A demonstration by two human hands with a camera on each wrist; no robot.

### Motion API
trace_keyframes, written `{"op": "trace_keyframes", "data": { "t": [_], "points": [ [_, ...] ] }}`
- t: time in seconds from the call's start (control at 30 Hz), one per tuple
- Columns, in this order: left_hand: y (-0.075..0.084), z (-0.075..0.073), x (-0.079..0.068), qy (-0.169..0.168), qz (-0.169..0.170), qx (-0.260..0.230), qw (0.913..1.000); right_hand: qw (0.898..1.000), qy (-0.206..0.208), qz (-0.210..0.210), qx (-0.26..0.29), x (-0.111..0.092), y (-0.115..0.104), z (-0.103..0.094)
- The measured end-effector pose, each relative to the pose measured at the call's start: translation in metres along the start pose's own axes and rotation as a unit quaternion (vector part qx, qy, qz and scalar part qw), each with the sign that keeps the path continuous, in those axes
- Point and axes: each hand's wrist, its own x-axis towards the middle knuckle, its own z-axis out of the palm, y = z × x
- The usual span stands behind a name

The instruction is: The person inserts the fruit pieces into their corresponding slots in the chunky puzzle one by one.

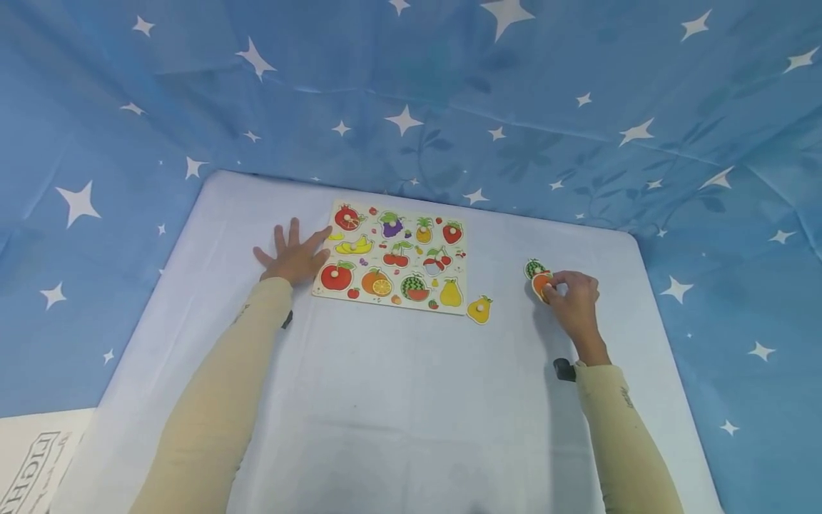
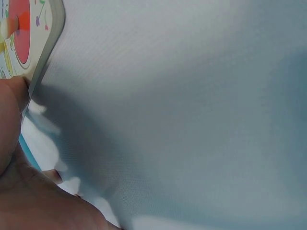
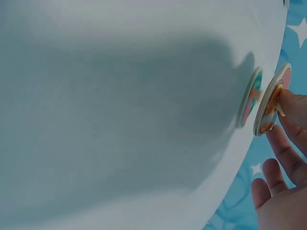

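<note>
A wooden fruit puzzle board (image 1: 411, 246) lies toward the back of the white table. My left hand (image 1: 295, 258) rests with spread fingers at its left edge, one fingertip over the edge; the left wrist view shows the board's corner (image 2: 55, 21) and part of the hand (image 2: 41, 199). Off to the right, my right hand (image 1: 578, 307) pinches an orange puzzle piece (image 1: 541, 284) by its knob, raised and tilted in the right wrist view (image 3: 269, 108). A watermelon piece (image 1: 533, 268) lies just behind it, partly covered. The pear piece (image 1: 479, 310) sits by the board's front right corner.
The orange, watermelon and pear pictures (image 1: 451, 293) on the board show no knobs. A blue cloth with white stars (image 1: 411, 86) hangs behind and beside the table (image 1: 398, 400). A printed card or box (image 1: 32, 457) is at the lower left.
</note>
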Motion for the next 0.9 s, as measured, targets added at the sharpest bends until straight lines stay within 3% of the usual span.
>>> {"op": "trace_keyframes", "data": {
  "t": [0.37, 0.9],
  "points": [
    [0.005, -0.005, -0.008, -0.004, -0.003, -0.003, 1.0, 0.996, 0.004, -0.09, 0.004, 0.006, -0.023, 0.023],
    [0.003, -0.004, -0.005, -0.002, -0.005, 0.004, 1.0, 0.991, -0.021, -0.131, -0.023, 0.01, -0.085, 0.064]
  ]
}}
